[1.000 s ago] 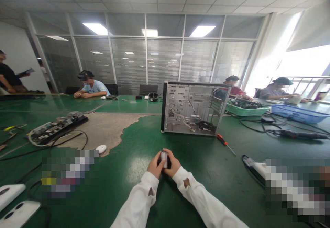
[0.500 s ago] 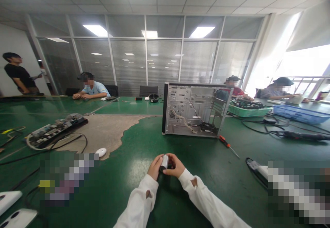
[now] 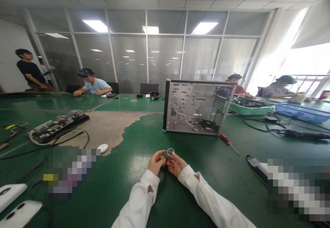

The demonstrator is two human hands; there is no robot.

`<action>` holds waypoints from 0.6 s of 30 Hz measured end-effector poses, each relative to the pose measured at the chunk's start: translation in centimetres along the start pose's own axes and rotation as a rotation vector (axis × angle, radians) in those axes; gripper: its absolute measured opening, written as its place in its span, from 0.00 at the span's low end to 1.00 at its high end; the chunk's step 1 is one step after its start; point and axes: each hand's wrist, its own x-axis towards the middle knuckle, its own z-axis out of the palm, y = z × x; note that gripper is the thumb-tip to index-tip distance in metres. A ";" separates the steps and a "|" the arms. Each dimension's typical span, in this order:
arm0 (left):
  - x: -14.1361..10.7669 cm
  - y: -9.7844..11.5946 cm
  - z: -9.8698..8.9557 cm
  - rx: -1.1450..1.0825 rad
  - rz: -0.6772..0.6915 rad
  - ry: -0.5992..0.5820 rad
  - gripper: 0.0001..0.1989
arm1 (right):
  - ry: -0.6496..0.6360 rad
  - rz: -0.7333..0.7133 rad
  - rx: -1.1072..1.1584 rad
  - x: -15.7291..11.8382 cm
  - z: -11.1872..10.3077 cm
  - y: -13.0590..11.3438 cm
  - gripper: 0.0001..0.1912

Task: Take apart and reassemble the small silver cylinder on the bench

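A small round piece with a silver rim and a dark middle point(image 3: 170, 152) is between my two hands, just above the green table. My right hand point(image 3: 177, 165) is closed on it, thumb and fingers along its right side. From the left, my left hand point(image 3: 156, 162) pinches at its near edge with the index finger stretched to the rim. Fingers hide its lower part, and its exact kind cannot be made out. Beyond my hands stands an open computer case point(image 3: 193, 107), bare metal inside with loose wires and a black fan point(image 3: 209, 125).
An orange-handled screwdriver point(image 3: 225, 139) lies right of the case. Farther right are a green basket point(image 3: 252, 110) of parts, a blue basket point(image 3: 301, 113) and black cables. At left are a long circuit assembly point(image 3: 59, 126) and a white mouse-like object point(image 3: 103, 148). Co-workers sit across the table.
The small piece has turned so that its round end faces me; before, its silver side showed. My fingers have shifted around it, and the view has moved slightly.
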 end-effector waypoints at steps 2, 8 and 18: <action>0.0 -0.1 -0.1 0.049 0.040 0.028 0.16 | 0.006 0.058 0.028 -0.1 0.0 -0.2 0.18; -0.2 0.0 -0.3 0.159 0.044 0.074 0.19 | -0.115 0.150 0.023 -0.6 0.1 -0.4 0.25; -0.2 -0.4 -0.5 0.201 0.066 -0.052 0.20 | -0.083 0.203 0.041 -0.9 0.6 -0.5 0.25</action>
